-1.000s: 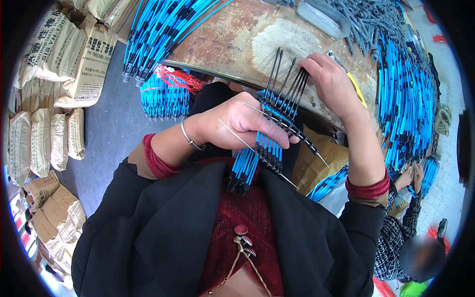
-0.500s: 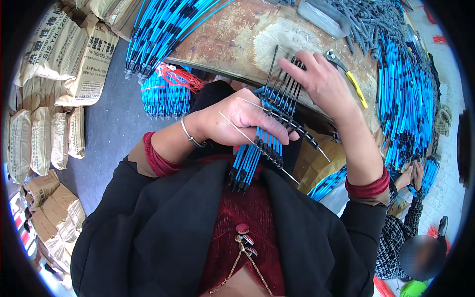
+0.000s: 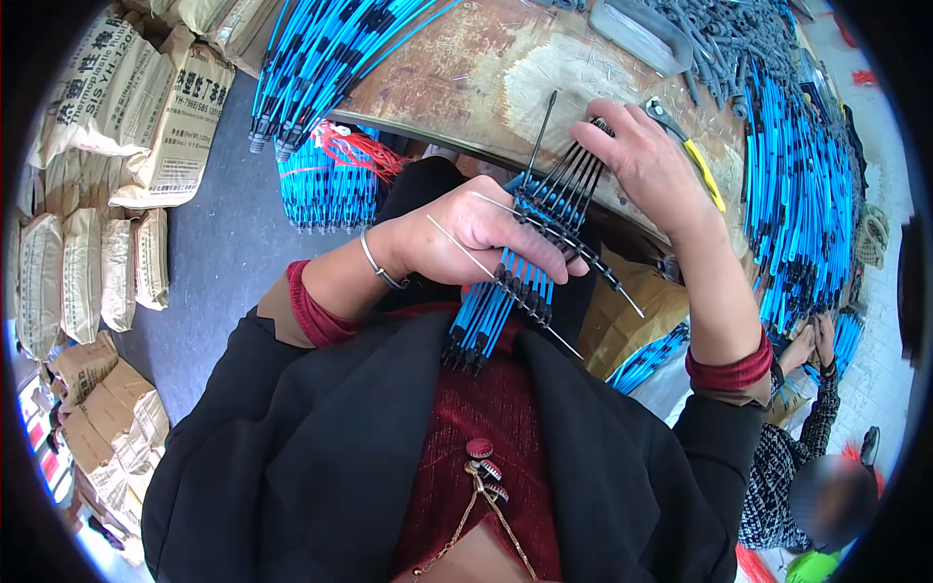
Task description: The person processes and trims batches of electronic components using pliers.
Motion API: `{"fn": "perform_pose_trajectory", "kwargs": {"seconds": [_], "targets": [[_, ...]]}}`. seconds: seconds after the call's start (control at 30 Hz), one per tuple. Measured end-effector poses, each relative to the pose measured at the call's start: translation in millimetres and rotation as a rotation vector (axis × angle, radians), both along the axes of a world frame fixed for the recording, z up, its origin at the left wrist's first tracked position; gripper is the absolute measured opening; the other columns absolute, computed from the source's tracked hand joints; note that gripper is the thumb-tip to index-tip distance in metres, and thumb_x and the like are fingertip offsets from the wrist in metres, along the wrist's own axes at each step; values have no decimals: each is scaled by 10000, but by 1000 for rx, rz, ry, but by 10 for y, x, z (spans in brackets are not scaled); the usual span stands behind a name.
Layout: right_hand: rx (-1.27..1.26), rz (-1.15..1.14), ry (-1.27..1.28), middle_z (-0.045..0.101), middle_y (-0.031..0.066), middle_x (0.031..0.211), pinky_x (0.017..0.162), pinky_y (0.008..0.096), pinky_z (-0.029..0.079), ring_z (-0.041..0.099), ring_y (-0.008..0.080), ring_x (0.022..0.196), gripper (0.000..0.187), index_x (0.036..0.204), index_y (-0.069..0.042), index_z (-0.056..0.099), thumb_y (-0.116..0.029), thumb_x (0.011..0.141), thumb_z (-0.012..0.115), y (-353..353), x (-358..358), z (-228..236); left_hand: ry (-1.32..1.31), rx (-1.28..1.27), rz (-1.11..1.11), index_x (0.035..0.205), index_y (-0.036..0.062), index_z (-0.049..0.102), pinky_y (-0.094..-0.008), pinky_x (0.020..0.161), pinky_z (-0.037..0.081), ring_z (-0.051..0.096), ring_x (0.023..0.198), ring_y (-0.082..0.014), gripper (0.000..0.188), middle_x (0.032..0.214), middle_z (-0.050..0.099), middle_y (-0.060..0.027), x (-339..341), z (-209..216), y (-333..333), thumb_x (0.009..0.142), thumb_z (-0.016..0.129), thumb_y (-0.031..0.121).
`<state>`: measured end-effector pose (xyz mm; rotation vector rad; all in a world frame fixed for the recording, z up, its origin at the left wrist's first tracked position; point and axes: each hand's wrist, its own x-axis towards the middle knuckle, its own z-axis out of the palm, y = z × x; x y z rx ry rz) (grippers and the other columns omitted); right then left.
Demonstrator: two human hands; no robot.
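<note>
My left hand (image 3: 471, 233) is closed around a bundle of thin blue rods (image 3: 481, 325) with black fittings. Two thin metal pins (image 3: 554, 335) run crosswise through the bundle's fittings, their bare ends jutting out on both sides of the hand. Beyond the left hand the rods become black stems (image 3: 578, 175) that fan toward the table. My right hand (image 3: 641, 160) has its fingers closed on the gathered far tips of these stems. One black stem (image 3: 546, 131) stands apart to the left, outside the right hand's grip. The fingers partly hide the tips.
Yellow-handled pliers (image 3: 702, 170) lie on the worn wooden table (image 3: 437, 73) beside my right hand. A clear tray (image 3: 641, 37), grey parts (image 3: 729, 44) and blue rod piles (image 3: 797, 185) surround it. Paper sacks (image 3: 180, 126) stand left. Another person's hands (image 3: 812, 345) are at lower right.
My right hand has shifted slightly right, and its fingers have closed in on the stem tips, which are drawn together. The lone stem leans further right. My left hand keeps its hold.
</note>
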<state>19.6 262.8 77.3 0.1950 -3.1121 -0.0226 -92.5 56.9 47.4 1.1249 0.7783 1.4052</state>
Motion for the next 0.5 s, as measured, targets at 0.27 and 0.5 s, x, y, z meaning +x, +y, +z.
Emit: {"fn": "perform_pose_trajectory", "kwargs": {"seconds": [0.27,0.5], "targets": [[-24,4,-3,493,87,1082,804,349,460,516,273,961,322,1048,-118,501,-28,739,480,43,-50,-15,-119,-91,-48,939,46,667,-297,796,497,642,885,-227,252,974,665,-99,-38,21,25,730,559,-41],[-32,4,-12,496,87,1083,812,345,456,519,275,964,320,1047,-115,502,-27,740,478,66,-81,-23,-68,-70,-67,936,44,665,-301,792,500,641,888,-230,259,971,665,-100,-85,27,64,711,564,-35]]}}
